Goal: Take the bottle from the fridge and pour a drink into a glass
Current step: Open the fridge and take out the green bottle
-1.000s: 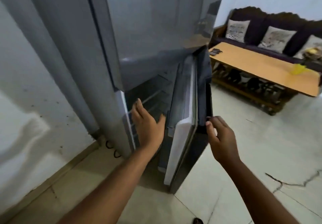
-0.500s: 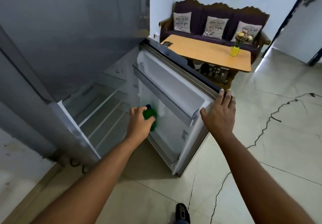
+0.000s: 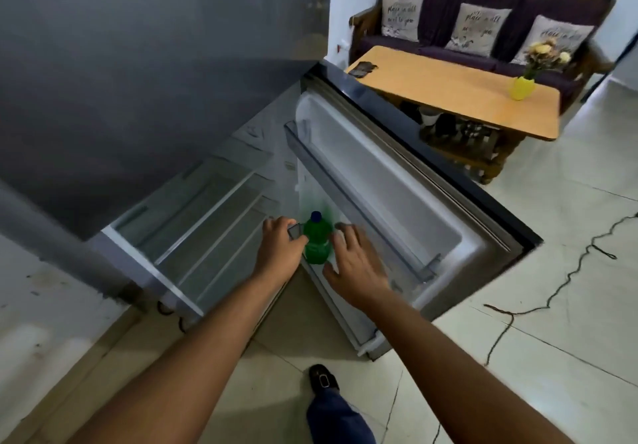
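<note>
Since half a second ago the right hand (image 3: 355, 267) has left the top edge of the fridge door (image 3: 397, 181) and come down to the green bottle (image 3: 317, 244), and the left hand (image 3: 280, 249) has closed in against the bottle's left side. The door stands wide open, swung out to the right.

The bottle stands upright in the lower part of the door's inner side, blue cap up, between the two hands. The left hand is curled with its fingers bent towards the bottle's shoulder and looks to be touching it; whether it has a firm grip cannot be told, as the fingers blur there. A small grey-framed thing shows at its fingertips, too blurred to name. The right hand is spread open, fingers loosely splayed, just beside the bottle's right side, holding nothing.

To the left of the door the fridge (image 3: 193, 226) shows its glass shelves. At the near edge a dark shoe (image 3: 322, 379) and a blue trouser leg stand on the pale tiled floor. Far right stands a wooden table (image 3: 459, 95) with a yellow vase (image 3: 521, 88) of flowers on it, and beyond it a dark sofa (image 3: 448, 2) with three printed cushions.
</note>
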